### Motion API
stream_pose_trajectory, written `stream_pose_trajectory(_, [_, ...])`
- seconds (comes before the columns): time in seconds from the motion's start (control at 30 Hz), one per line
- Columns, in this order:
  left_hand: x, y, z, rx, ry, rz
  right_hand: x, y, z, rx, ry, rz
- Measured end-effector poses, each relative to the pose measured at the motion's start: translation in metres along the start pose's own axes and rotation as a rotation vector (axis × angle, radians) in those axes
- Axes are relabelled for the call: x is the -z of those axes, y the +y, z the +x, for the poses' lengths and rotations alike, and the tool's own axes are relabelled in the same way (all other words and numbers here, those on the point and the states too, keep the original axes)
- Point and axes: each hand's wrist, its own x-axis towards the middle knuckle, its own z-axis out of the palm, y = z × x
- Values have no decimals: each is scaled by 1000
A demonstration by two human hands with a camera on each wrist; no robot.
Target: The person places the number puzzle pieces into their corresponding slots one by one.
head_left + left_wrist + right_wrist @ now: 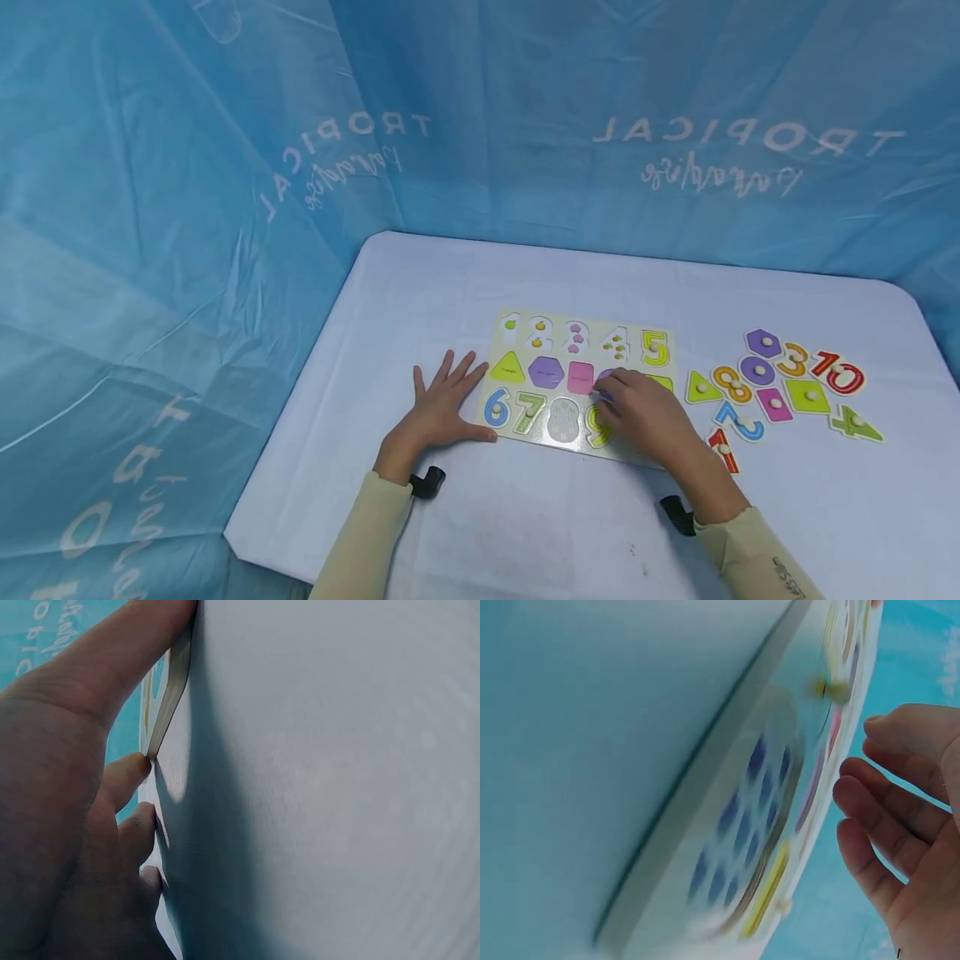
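A number-and-shape puzzle board lies on the table, with knobbed pieces 5, 6, 7 and 9 in it. My left hand is spread flat at the board's left side, thumb and index finger touching its edge. Over the board's lower right, my right hand hovers beside the 9, partly covering that area. In the right wrist view its bent, relaxed fingers hold nothing and stand apart from the board. A knob shows near them.
Right of the board lie several loose knobbed pieces, among them the 8, 10, 4, 1, green triangle and purple hexagon. Blue curtains hang behind the white table.
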Motion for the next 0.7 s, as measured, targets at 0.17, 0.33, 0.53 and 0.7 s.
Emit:
stream_pose_trajectory(0.17, [-1,-1,0,-5,8,-1,8,19,-8,-107,-16,-5])
stream_pose_trajectory(0.33, [-2,-2,1,0,0,10,16,38,-16,-182,-5,-27])
stream_pose_trajectory(0.53, [-2,-1,2,4,-6,16,19,57,-26,-316,-13,-97])
stream_pose_trajectory(0.7, [-1,0,2,4,-8,0,23,69,-32,-390,2,-53])
